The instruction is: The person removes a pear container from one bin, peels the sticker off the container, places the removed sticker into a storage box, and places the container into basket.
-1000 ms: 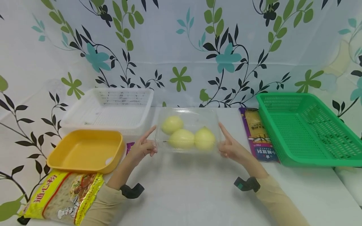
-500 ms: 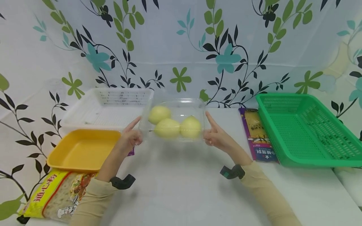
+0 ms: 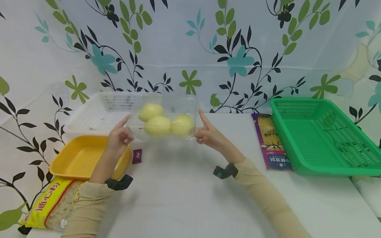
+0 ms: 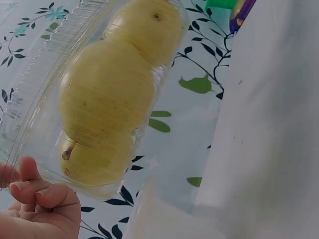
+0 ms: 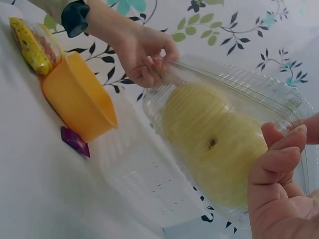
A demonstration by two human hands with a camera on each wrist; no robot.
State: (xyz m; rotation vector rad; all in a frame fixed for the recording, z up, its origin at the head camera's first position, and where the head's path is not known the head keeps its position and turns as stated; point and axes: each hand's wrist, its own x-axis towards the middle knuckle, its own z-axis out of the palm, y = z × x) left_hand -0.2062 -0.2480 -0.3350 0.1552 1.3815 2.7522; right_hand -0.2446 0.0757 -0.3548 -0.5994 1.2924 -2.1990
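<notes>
Both hands hold a clear plastic box (image 3: pixel 163 117) of three yellow pears (image 3: pixel 157 125) in the air above the white basket (image 3: pixel 98 115); the left hand (image 3: pixel 118 138) and right hand (image 3: pixel 206 135) pinch its ends, index fingers seemingly extended

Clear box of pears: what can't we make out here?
- Head view: the clear box blurs its own lid seam; latched or not, unclear.
- Left wrist view: left hand cut off by the frame edge.
- Purple packet print too small.
- Third pear hidden behind pears in right wrist view.
</notes>
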